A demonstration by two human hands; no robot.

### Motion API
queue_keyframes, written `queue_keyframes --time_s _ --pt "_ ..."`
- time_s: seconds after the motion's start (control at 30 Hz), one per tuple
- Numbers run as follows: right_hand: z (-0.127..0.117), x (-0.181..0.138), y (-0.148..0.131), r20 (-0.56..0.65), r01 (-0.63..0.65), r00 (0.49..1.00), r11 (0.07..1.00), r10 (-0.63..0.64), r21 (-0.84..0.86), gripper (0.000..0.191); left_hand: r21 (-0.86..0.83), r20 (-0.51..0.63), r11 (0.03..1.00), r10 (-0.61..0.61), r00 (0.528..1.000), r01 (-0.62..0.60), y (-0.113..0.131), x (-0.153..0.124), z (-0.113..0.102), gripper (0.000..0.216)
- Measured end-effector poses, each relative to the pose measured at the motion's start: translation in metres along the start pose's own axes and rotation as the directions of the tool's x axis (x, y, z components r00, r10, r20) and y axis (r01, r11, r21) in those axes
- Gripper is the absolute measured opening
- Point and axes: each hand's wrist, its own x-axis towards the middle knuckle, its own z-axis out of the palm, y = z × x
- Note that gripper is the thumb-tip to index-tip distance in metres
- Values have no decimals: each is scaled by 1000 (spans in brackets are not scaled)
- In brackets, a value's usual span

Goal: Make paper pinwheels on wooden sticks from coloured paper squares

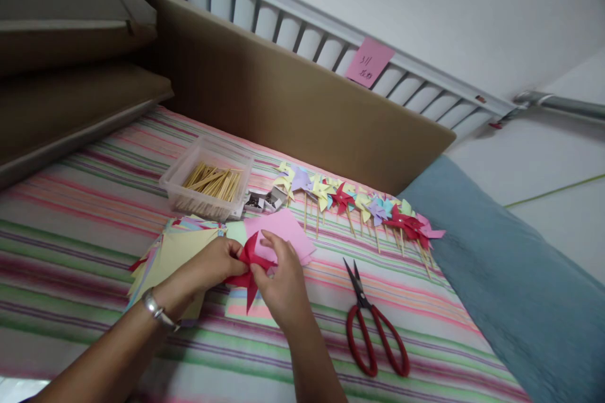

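Between my two hands is a red paper pinwheel [251,264], its points bent in toward the middle. My left hand [218,259], with a silver bracelet at the wrist, pinches its left side. From the right, my right hand [282,274] grips it with thumb and fingers near the centre. Pink paper [283,233] lies just behind the hands. A stack of pastel paper squares [177,258] sits under and beside my left forearm. Red-handled scissors [363,312] rest to the right, blades slightly apart and pointing away.
A clear plastic box [208,179] holds thin wooden sticks [215,182]. Beside it is a small box of metal pieces [265,199]. Finished pinwheels on sticks [343,198] lie in a row. A cardboard panel [283,94] stands behind; a blue cloth surface [472,233] is at right.
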Motion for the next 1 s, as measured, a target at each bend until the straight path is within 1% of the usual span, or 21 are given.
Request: queue_keyframes --time_s 0.1,0.2,0.27,0.37,0.47,0.53,0.6,0.67,0.73,0.77,0.83,0.9,1.0 --pt "0 -2 4 99 -50 994 998 46 36 60 72 40 997 30 999 -33 -1 -1 2 8" --pt "2 -3 9 119 -67 991 993 55 98 64 81 43 996 34 999 -37 0 -2 3 8" --pt "3 -3 10 127 -78 990 987 60 140 65 70 42 997 33 999 -36 1 -2 4 7" --pt "3 -1 11 149 -128 984 975 101 184 63 53 28 998 39 999 -40 0 -1 5 9" --pt "0 1 10 156 -208 973 936 169 285 61 -48 -21 996 71 997 -72 0 1 4 11" --pt "-2 4 10 141 -271 962 875 233 401 59 -167 -85 983 66 994 -79 3 0 3 27" --pt "-2 6 10 110 -312 948 792 300 524 59 -306 -134 949 36 990 -76 7 -3 3 41" --pt "-1 8 10 78 -319 934 716 349 622 58 -431 -123 900 16 992 -68 10 -7 7 38" --pt "2 8 10 42 -304 926 673 376 674 56 -508 -61 860 14 998 -43 11 -10 13 29" --pt "4 8 10 17 -294 922 671 387 681 56 -529 -27 848 17 999 -29 10 -11 17 26" --pt "9 7 12 -49 -275 912 697 407 663 55 -564 18 826 20 1000 -6 8 -11 25 25" --pt "12 5 13 -99 -270 901 725 422 634 54 -598 9 801 13 1000 -6 6 -9 31 22" --pt "15 3 14 -130 -256 896 734 424 630 52 -629 -45 777 -10 999 -21 5 -7 35 13"
